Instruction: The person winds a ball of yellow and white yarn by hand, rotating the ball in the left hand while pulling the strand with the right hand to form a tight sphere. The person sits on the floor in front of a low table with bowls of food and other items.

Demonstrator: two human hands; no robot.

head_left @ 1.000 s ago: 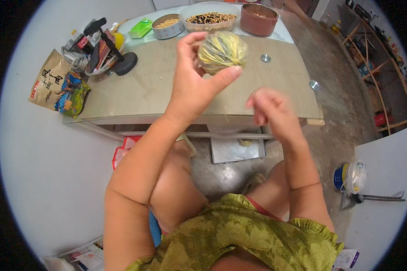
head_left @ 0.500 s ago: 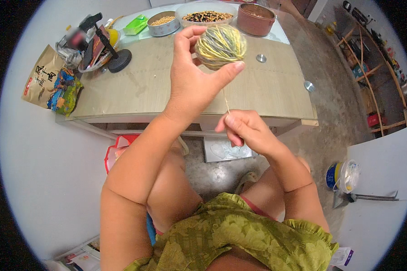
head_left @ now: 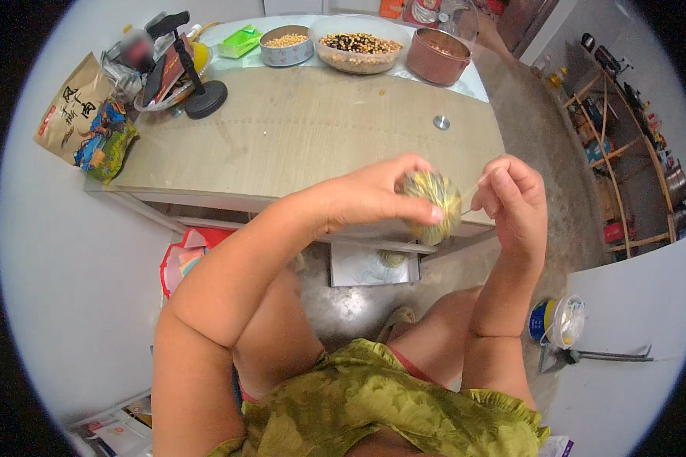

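Note:
A round ball of yarn point(head_left: 433, 199), wound in yellow, grey and cream strands, is gripped between the thumb and fingers of my left hand point(head_left: 381, 192). It hangs over the near edge of the table and looks slightly smeared by motion. To its right my right hand point(head_left: 515, 196) is raised, thumb pressed to the curled fingers in a pinch. A short bit of pale yarn shows at those fingertips, a little apart from the ball. The rest of the strand between the hands is hard to make out.
On the table point(head_left: 282, 137) stand a clear bowl of mixed kernels point(head_left: 360, 46), a patterned tin of pale kernels point(head_left: 286, 49), a brown round tin point(head_left: 439, 57), a green tray point(head_left: 240, 42) and a black stand point(head_left: 204, 99). A snack bag point(head_left: 91, 126) sits left; a white box point(head_left: 373, 266) lies below.
The ball of yarn has come down and to the right in my left hand. My right hand has moved up and right, from below the ball to beside it.

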